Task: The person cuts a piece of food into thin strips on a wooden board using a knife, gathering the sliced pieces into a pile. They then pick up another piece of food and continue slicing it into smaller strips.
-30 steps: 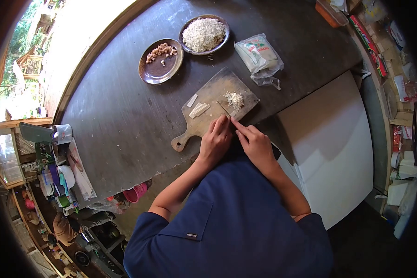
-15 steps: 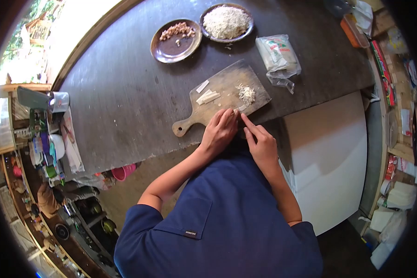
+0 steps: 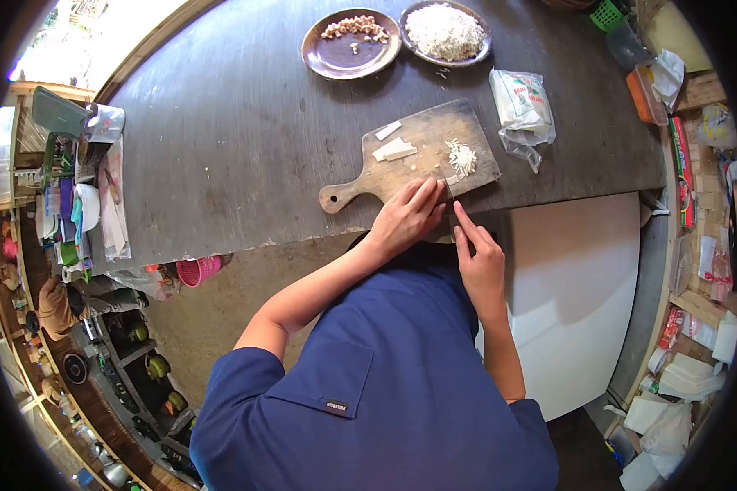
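Observation:
At the near edge of the wooden cutting board [image 3: 434, 129], my left hand [image 3: 407, 214] presses its closed fingers down on a pale piece, mostly hidden under the fingertips. My right hand [image 3: 481, 260] is wrapped round a knife [image 3: 449, 191]. Only part of its thin blade shows, close beside the left fingertips; the handle is hidden in the palm. A small heap of fine white slivers [image 3: 462, 160] lies on the right of the board. Several pale strips [image 3: 395, 150] lie on its left, with a single flat strip [image 3: 388, 129] just behind them.
Behind the board stand a brown plate with chopped brownish bits [image 3: 348, 61] and a plate heaped with white shreds [image 3: 445, 34]. A clear plastic packet [image 3: 522, 106] lies to the right. A white surface [image 3: 573, 286] sits below the table edge. Crowded shelves line both sides.
The view has shifted, so the board, plates and hands appear further right and slightly higher. Both hands keep much the same pose at the board's near edge, and more of the blade shows.

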`<state>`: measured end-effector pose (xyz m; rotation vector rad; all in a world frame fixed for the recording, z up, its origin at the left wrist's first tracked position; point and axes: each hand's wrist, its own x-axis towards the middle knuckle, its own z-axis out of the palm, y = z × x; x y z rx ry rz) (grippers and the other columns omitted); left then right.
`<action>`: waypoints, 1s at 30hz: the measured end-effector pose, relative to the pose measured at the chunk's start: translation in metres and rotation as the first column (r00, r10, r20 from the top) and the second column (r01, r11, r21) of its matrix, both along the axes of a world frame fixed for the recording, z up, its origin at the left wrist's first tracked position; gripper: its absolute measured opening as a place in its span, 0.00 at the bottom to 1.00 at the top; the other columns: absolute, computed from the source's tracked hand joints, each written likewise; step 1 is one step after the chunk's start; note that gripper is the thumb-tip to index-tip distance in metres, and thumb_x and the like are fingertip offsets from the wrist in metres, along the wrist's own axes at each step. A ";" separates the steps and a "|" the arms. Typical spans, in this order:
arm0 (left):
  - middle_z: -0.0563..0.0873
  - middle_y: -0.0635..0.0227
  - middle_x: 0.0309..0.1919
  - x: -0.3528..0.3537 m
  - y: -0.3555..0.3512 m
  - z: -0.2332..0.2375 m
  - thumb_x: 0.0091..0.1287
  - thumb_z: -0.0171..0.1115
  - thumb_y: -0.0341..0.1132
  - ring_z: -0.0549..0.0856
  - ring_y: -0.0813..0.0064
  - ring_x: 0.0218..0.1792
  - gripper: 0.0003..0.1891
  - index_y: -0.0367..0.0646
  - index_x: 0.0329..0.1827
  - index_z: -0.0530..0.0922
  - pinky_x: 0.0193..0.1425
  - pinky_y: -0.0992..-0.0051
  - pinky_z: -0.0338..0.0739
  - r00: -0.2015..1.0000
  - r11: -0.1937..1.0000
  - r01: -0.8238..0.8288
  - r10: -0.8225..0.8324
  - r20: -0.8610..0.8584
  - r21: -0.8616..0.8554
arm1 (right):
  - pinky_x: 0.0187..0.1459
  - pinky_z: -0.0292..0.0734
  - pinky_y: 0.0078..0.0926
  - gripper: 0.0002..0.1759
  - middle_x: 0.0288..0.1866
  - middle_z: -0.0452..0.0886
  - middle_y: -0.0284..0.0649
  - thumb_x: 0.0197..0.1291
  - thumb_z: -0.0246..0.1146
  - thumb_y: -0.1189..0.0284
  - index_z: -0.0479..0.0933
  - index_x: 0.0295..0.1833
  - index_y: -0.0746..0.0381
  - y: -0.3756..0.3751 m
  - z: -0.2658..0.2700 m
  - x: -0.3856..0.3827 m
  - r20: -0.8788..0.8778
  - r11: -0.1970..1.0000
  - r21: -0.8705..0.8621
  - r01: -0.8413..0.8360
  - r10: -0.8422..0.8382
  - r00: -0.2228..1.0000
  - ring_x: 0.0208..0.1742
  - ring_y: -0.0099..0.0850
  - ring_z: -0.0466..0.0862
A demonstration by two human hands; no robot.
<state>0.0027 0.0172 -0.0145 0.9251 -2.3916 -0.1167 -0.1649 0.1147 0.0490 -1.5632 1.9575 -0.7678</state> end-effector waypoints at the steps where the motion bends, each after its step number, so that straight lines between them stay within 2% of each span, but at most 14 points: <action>1: 0.84 0.59 0.60 0.000 0.000 0.000 0.70 0.73 0.37 0.84 0.61 0.62 0.25 0.34 0.68 0.83 0.69 0.66 0.83 1.000 1.000 -0.004 0.004 0.006 -0.004 | 0.42 0.82 0.46 0.27 0.35 0.82 0.44 0.79 0.65 0.69 0.79 0.79 0.38 0.001 0.001 0.001 -0.002 1.000 0.020 -0.001 0.001 1.000 0.35 0.46 0.86; 8: 0.84 0.59 0.60 -0.001 0.001 -0.005 0.72 0.71 0.38 0.83 0.62 0.63 0.25 0.33 0.68 0.82 0.69 0.67 0.82 0.999 0.999 -0.030 0.030 -0.045 -0.010 | 0.45 0.82 0.47 0.26 0.38 0.84 0.45 0.81 0.63 0.67 0.78 0.80 0.37 0.011 0.012 0.009 -0.026 0.999 0.043 0.005 -0.004 1.000 0.39 0.47 0.88; 13: 0.84 0.59 0.60 0.000 0.001 -0.008 0.74 0.68 0.40 0.83 0.62 0.63 0.25 0.31 0.67 0.81 0.71 0.67 0.80 1.000 0.998 -0.021 0.019 -0.025 -0.067 | 0.47 0.83 0.50 0.26 0.43 0.87 0.43 0.84 0.59 0.61 0.74 0.82 0.31 0.011 0.008 0.014 -0.126 0.990 0.133 0.046 -0.029 0.992 0.43 0.50 0.89; 17: 0.84 0.59 0.59 0.000 0.000 -0.009 0.75 0.67 0.39 0.83 0.63 0.62 0.23 0.31 0.66 0.81 0.70 0.67 0.80 0.999 0.996 -0.026 0.022 -0.049 -0.086 | 0.48 0.84 0.54 0.27 0.49 0.87 0.45 0.85 0.54 0.59 0.70 0.85 0.30 -0.007 0.003 0.021 -0.250 0.992 0.122 0.039 -0.007 0.968 0.47 0.56 0.89; 18: 0.84 0.58 0.59 0.001 0.000 -0.009 0.75 0.66 0.39 0.83 0.63 0.62 0.23 0.31 0.66 0.81 0.70 0.68 0.81 0.999 0.997 -0.013 0.009 -0.052 -0.074 | 0.48 0.84 0.54 0.27 0.49 0.87 0.45 0.85 0.54 0.59 0.70 0.85 0.30 -0.007 0.003 0.022 -0.267 0.992 0.116 0.046 -0.013 0.964 0.47 0.56 0.89; 20: 0.84 0.58 0.59 0.002 0.000 -0.010 0.75 0.66 0.39 0.83 0.63 0.62 0.23 0.30 0.66 0.81 0.70 0.68 0.81 0.997 0.998 -0.004 -0.001 -0.074 -0.065 | 0.50 0.82 0.51 0.29 0.49 0.88 0.45 0.84 0.57 0.64 0.70 0.85 0.33 -0.007 0.004 0.023 -0.300 0.989 0.140 0.055 -0.010 0.954 0.47 0.49 0.89; 21: 0.84 0.58 0.60 0.001 0.000 -0.010 0.76 0.65 0.38 0.83 0.63 0.62 0.21 0.29 0.62 0.83 0.70 0.68 0.80 0.996 0.995 -0.013 0.005 -0.086 -0.094 | 0.49 0.83 0.55 0.27 0.50 0.87 0.45 0.86 0.54 0.60 0.69 0.85 0.32 -0.001 0.008 0.024 -0.349 0.987 0.157 0.046 0.012 0.937 0.48 0.56 0.89; 22: 0.84 0.58 0.61 0.000 0.000 -0.011 0.76 0.63 0.38 0.82 0.64 0.62 0.19 0.29 0.58 0.85 0.71 0.69 0.80 0.995 0.992 -0.025 0.012 -0.098 -0.123 | 0.49 0.83 0.55 0.27 0.50 0.87 0.45 0.86 0.54 0.60 0.69 0.85 0.32 0.006 0.012 0.024 -0.368 0.988 0.151 0.043 0.015 0.930 0.48 0.56 0.89; 26: 0.84 0.59 0.60 -0.001 0.000 -0.014 0.76 0.63 0.38 0.82 0.64 0.62 0.19 0.29 0.58 0.85 0.72 0.69 0.79 0.993 0.993 -0.039 0.026 -0.114 -0.113 | 0.50 0.84 0.55 0.28 0.49 0.86 0.44 0.85 0.55 0.61 0.68 0.86 0.29 0.024 0.017 0.017 -0.431 0.986 0.164 0.009 0.063 0.900 0.48 0.54 0.89; 28: 0.84 0.59 0.60 0.000 0.000 -0.014 0.76 0.64 0.39 0.83 0.64 0.63 0.21 0.29 0.63 0.83 0.71 0.68 0.80 0.999 0.992 -0.021 0.016 -0.042 -0.125 | 0.50 0.84 0.55 0.29 0.49 0.85 0.44 0.85 0.55 0.61 0.67 0.86 0.28 0.023 0.015 0.017 -0.439 0.982 0.190 0.012 0.074 0.896 0.49 0.54 0.89; 30: 0.84 0.58 0.60 0.000 0.001 -0.015 0.76 0.64 0.39 0.83 0.63 0.63 0.21 0.29 0.62 0.83 0.72 0.68 0.80 0.998 0.989 -0.027 0.019 -0.058 -0.143 | 0.50 0.84 0.56 0.29 0.49 0.84 0.45 0.86 0.53 0.60 0.66 0.86 0.28 0.014 0.007 0.016 -0.437 0.984 0.179 0.007 0.074 0.896 0.49 0.55 0.89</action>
